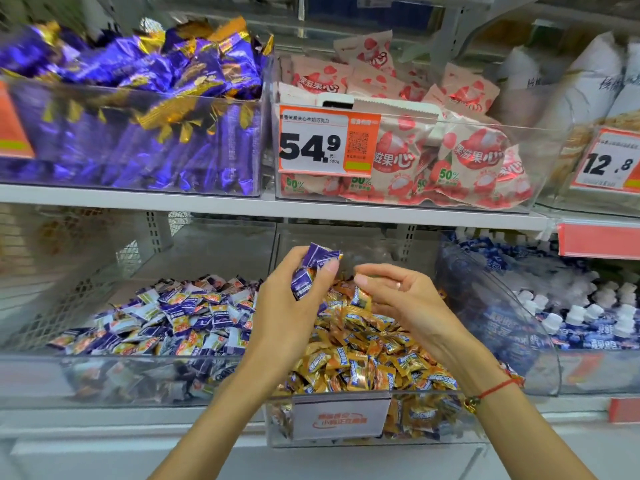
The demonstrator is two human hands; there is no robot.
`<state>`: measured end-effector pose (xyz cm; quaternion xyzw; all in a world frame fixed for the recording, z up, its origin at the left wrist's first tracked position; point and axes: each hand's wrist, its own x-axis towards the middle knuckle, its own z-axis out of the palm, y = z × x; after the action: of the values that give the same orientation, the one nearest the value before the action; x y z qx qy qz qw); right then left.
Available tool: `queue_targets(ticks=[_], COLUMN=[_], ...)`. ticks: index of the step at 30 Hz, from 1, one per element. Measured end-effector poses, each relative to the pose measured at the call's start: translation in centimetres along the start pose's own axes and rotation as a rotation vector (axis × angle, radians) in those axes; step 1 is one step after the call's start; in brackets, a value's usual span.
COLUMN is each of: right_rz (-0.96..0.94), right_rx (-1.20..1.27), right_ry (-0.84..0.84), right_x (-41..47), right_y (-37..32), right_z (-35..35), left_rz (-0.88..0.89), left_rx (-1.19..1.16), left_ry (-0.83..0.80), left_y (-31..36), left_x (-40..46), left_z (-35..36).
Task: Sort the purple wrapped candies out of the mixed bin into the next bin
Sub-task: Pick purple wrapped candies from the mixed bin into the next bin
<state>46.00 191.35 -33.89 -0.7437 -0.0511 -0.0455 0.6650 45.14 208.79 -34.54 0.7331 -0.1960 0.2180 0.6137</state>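
Your left hand [294,299] is raised over the seam between two clear bins on the lower shelf [242,434], its fingers [327,268] curled round a small bunch of purple candies [313,268]; one sits at the top of your grip, another lower against your palm. Your right hand [398,292] hovers just beside it over the mixed bin [346,441], palm turned toward you. Its fingers are loosely curled and narrow, thumb and forefinger tips near each other; you cannot tell whether anything is pinched between them. A red string bracelet [491,391] circles your right wrist.

The mixed bin is heaped mostly with gold candies [363,355], a few purple-edged wrappers scattered among them, and carries a pale label [341,417] on its front wall. The next bin [104,379], on the left and touching it, holds a spread of purple and white candies. On the right stands a bin of blue-and-white packs [588,323].

On the upper shelf, a bin of larger purple and gold packets [138,98] sits left, and a bin of pink strawberry packets [450,150] sits at centre behind a price tag [325,143] reading 54.9.
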Motion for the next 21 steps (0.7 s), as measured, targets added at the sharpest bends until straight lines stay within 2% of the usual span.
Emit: queue_targets(ticks=[1,3,5,7,10,13,15,19,21], right_rz=[-0.053,-0.214,-0.314,-0.278,-0.106,-0.052,-0.072,-0.126,-0.115], right_rx=[-0.084,-0.409,-0.692,-0.847,-1.036,-0.997,-0.91,-0.785,-0.752], right_ry=[0.045,0.116,0.085,-0.085,-0.424,-0.473,-0.453,-0.406,-0.364], right_x=[0.1,0.4,0.6,0.7,0.7,0.8,0.9,0.8,0.9], right_y=[0.3,1.5,2.6,3.6,4.6,4.8,4.8,4.3,3.6], right_z=[0.1,0.4,1.1,1.9,2.6,2.6,2.5,1.8,0.5], left_rz=[0.044,0.122,0.114,0.02,-0.108,-0.092,-0.009,0.163,0.207], left_rx=[0.072,0.322,0.589,0.781,0.831,0.83,0.806,0.596,0.503], left_ry=[0.047,0.125,0.151,0.132,0.016,-0.094,-0.043,0.072,-0.018], left_y=[0.2,-0.2,-1.6,-3.3,-5.7,-6.3,-5.2,-1.6,-0.8], left_x=[0.1,0.6,1.1,1.5,2.1,2.4,2.4,1.2,0.3], left_z=[-1.4,-4.5,-7.2,-8.7,-9.5,-9.3,-8.5,-4.4,-1.8])
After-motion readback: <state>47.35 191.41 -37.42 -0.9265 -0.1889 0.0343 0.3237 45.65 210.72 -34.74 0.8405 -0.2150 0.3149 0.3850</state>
